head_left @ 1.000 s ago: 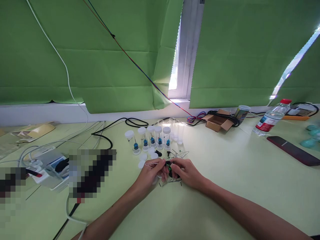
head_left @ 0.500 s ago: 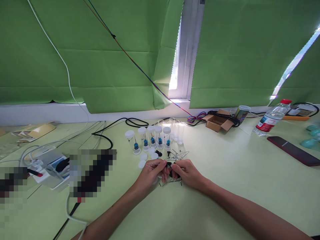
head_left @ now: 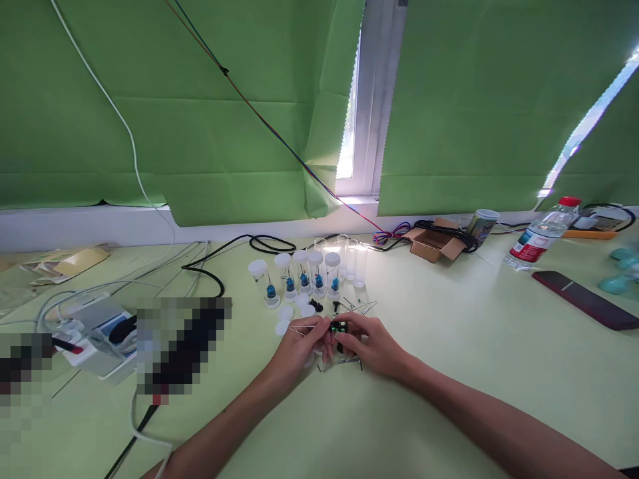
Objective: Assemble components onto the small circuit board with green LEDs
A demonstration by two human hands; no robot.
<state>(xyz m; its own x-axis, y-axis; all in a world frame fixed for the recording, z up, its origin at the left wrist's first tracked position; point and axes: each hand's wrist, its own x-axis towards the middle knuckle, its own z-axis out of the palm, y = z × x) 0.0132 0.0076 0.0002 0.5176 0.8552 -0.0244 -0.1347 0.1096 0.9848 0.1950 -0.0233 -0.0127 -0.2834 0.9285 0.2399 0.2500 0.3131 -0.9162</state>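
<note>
Between my two hands is a small black part with a bit of green on it, its kind too small to make out. My left hand pinches its left side, and a thin bent metal wire sticks out leftward from the same fingers. On the part's right side, the fingers of my right hand are closed around it. Thin metal rods and small black pieces lie just beyond the hands. Under the fingers rests another bent rod. White round caps lie left of them.
Several clear tubes with white caps and blue pieces inside stand behind the hands, beside uncapped clear tubes. Farther right are a cardboard box, a can, a water bottle and a dark case. Cables and a white device occupy the left.
My right hand's fingers have spread a little and shifted over the black part, which now shows more clearly with green on it. My left hand stays nearly in place.
</note>
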